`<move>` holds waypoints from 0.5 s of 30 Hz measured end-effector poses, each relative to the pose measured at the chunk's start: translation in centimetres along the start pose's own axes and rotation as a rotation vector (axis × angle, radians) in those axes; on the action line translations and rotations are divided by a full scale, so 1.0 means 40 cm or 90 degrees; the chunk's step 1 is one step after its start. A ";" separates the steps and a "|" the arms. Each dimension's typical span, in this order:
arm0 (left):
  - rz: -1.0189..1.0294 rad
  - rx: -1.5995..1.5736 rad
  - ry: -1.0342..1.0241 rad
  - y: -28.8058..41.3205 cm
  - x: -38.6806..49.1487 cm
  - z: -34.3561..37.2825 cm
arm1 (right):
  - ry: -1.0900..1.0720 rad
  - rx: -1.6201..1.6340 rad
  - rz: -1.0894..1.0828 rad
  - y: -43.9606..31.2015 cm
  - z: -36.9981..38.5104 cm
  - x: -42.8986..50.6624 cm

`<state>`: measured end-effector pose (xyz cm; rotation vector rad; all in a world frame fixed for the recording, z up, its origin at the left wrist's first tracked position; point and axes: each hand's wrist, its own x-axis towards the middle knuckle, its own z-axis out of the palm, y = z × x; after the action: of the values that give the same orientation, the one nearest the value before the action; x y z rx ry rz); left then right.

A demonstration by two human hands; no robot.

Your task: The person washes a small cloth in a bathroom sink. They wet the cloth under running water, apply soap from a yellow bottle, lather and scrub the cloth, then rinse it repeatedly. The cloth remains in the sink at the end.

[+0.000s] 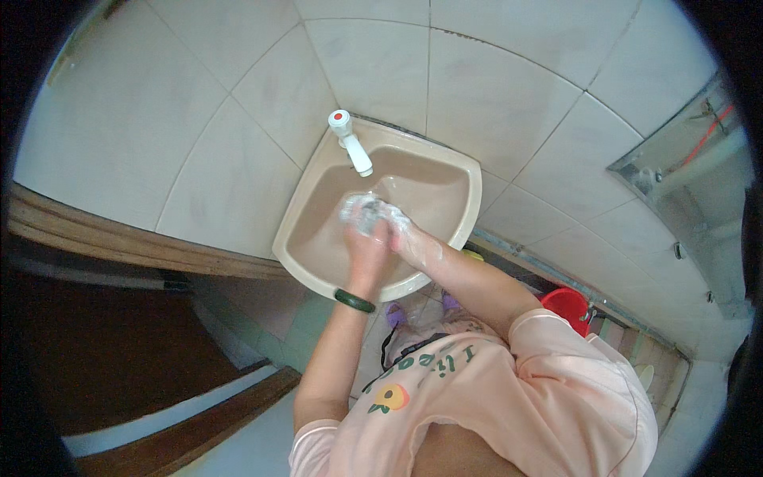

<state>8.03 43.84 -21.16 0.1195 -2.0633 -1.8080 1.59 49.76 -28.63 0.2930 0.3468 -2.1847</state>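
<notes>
Both my hands are together over the beige washbasin [381, 293], thick with white lather. My left hand [365, 229] comes in from below, with a dark green bangle [355, 300] on its wrist. My right hand [400, 225] presses against it from the right, and streaks of foam run up that forearm. A white and greyish foamy mass [363, 208] covers the fingers; whether an object is inside it cannot be made out. Just above the hands is a white tap [356, 152] with a red dot on its knob. I see no clear stream of water from its spout.
Tiled walls [369, 65] meet behind the basin. A wooden door frame [149, 235] runs along the left. A red bucket [566, 307] stands low at the right, below a mirror [697, 179]. Purple slippers [394, 314] show on the floor beneath the basin.
</notes>
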 end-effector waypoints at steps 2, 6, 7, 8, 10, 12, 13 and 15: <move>0.240 0.397 0.020 0.019 -0.062 0.056 | -0.226 0.098 0.029 -0.007 -0.055 0.003; 0.131 0.374 -0.020 0.013 -0.025 0.055 | -0.417 0.324 -0.007 0.036 -0.080 0.052; 0.048 0.282 0.000 0.002 0.015 0.030 | -0.397 0.298 -0.017 0.037 -0.071 0.050; -0.028 0.186 0.023 -0.009 0.051 0.004 | -0.272 0.235 -0.041 0.040 -0.051 0.049; -0.033 0.130 0.074 -0.029 0.090 -0.038 | -0.008 -0.030 -0.070 0.011 -0.011 0.006; -0.084 0.129 0.112 -0.044 0.113 -0.070 | 0.095 -0.091 -0.101 -0.031 0.045 -0.032; -0.131 0.126 0.116 -0.048 0.117 -0.084 | 0.119 -0.104 -0.112 -0.060 0.068 -0.053; -0.246 0.084 0.082 -0.047 0.114 -0.111 | 0.086 -0.096 -0.151 -0.111 0.102 -0.092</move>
<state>5.01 37.94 -21.53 0.6952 -2.1759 -1.8120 -0.18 53.60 -22.97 0.3295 0.6465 -2.3598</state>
